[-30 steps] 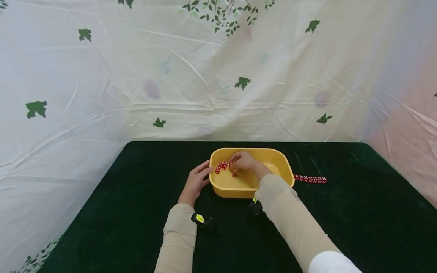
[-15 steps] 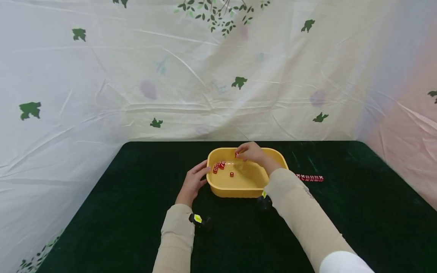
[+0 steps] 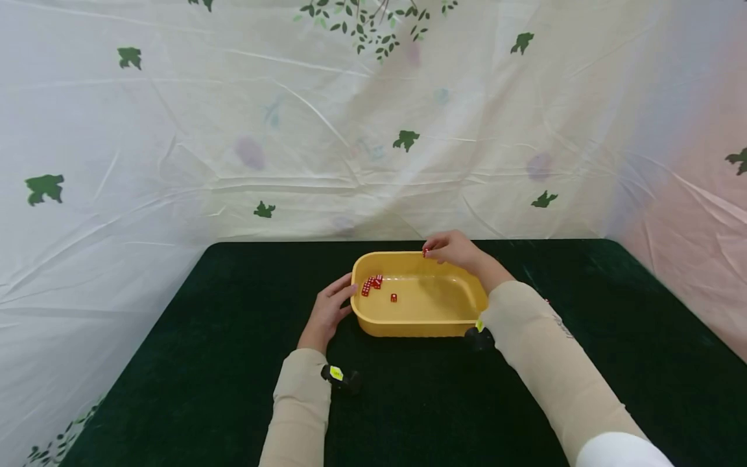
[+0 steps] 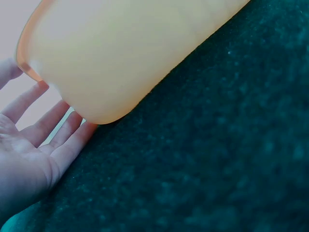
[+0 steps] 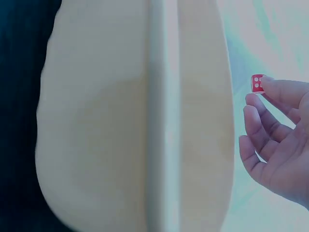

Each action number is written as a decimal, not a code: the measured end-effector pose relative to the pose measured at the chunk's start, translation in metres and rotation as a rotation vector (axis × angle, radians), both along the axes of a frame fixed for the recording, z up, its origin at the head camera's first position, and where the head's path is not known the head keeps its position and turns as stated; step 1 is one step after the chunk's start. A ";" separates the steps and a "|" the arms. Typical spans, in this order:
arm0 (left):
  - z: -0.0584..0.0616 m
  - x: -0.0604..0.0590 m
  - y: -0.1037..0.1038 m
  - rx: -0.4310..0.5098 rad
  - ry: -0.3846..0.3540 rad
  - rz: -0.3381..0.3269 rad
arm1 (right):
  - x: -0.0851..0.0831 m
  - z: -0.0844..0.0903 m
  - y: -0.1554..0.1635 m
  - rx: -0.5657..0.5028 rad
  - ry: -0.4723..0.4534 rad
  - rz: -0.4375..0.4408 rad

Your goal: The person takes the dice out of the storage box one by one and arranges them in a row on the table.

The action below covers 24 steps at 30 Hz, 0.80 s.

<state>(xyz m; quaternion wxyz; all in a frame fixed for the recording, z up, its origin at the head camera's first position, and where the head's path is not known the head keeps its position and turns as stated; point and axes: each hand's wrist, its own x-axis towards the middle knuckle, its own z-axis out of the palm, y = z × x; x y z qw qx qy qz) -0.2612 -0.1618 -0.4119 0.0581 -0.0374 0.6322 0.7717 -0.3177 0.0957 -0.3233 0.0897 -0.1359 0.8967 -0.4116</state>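
Head view, right hand (image 3: 456, 248) raised over far rim of yellow plastic basin (image 3: 417, 327), fingertips pinching one red die (image 5: 257, 83), left hand (image 3: 328, 311) spread flat against basin's left wall, remaining red dice (image 3: 373, 284) lying inside basin on green felt table (image 3: 204, 363).

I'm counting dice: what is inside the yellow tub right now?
Inside the tub lies a cluster of red dice near its left end and one single die apart from them. The cluster is too small to count. The near wall hides the floor strip behind it.
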 end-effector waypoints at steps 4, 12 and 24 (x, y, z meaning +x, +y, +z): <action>0.002 -0.001 -0.001 0.014 -0.011 0.000 | 0.002 0.006 0.016 0.035 0.007 -0.013; -0.001 -0.005 -0.001 0.022 -0.054 0.015 | 0.004 0.013 0.051 0.061 0.010 -0.072; -0.001 -0.004 0.000 0.025 -0.052 0.013 | 0.025 0.014 0.115 0.099 0.015 -0.136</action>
